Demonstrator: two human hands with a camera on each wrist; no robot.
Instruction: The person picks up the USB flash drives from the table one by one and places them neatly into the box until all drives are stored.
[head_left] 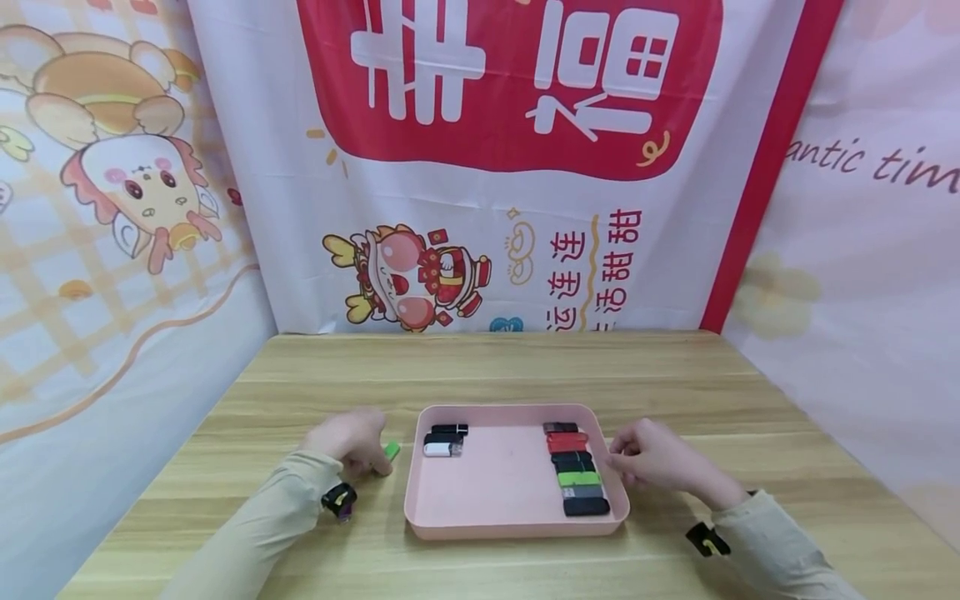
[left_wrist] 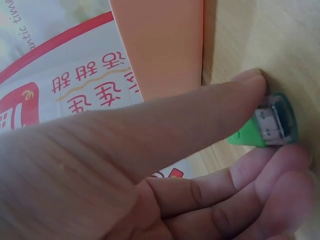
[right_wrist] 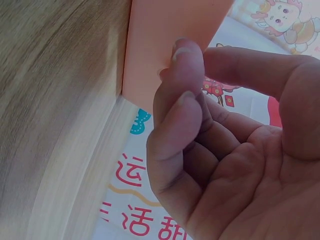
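My left hand (head_left: 351, 440) is on the table left of the pink tray (head_left: 498, 487). It pinches a green USB flash drive (head_left: 392, 451) between thumb and fingers. Up close in the left wrist view, the metal plug (left_wrist: 272, 122) shows through a clear cap. Beside the tray's right wall is my right hand (head_left: 652, 457), its fingers loosely curled with nothing held. Whether its fingertips touch the wall, I cannot tell. Several drives form a column along the tray's right side, among them a red one (head_left: 567, 442) and a lime-green one (head_left: 579, 478).
At the tray's upper left lie two black drives (head_left: 444, 437) and a white one (head_left: 438, 450). The wooden table (head_left: 495, 367) extends around the tray. Printed cloths (head_left: 510, 192) hang behind the table and at both sides.
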